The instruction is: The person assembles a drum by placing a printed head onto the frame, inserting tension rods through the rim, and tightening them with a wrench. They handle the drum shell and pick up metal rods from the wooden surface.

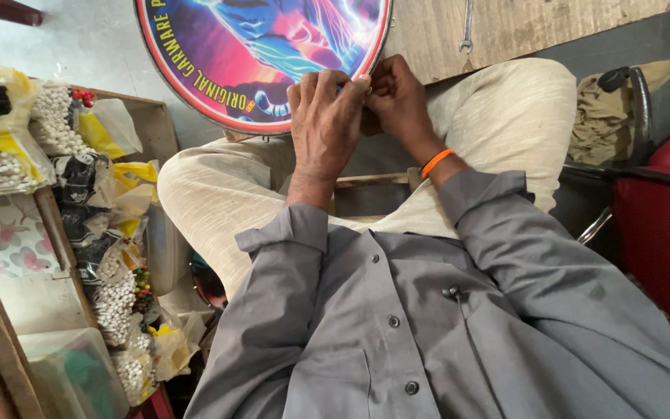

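Both my left hand (326,116) and right hand (398,99) pinch closed at the lower rim of the round printed disc (261,46) over my knees; rim work midway, I judge, held item hidden.

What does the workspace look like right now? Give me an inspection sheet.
Surface: wooden board ahead of the knees; the round disc leans on it.
Job's things: round printed disc with red rim, both hands at its lower right edge.
Clutter: bags of white beads and dark beads in a wooden tray to the left; spanner on the board.
Grippers: left hand and right hand pinched together at the rim; what they pinch is hidden.
Cables: nothing seen.
Surroundings: red seat and khaki cloth to the right.
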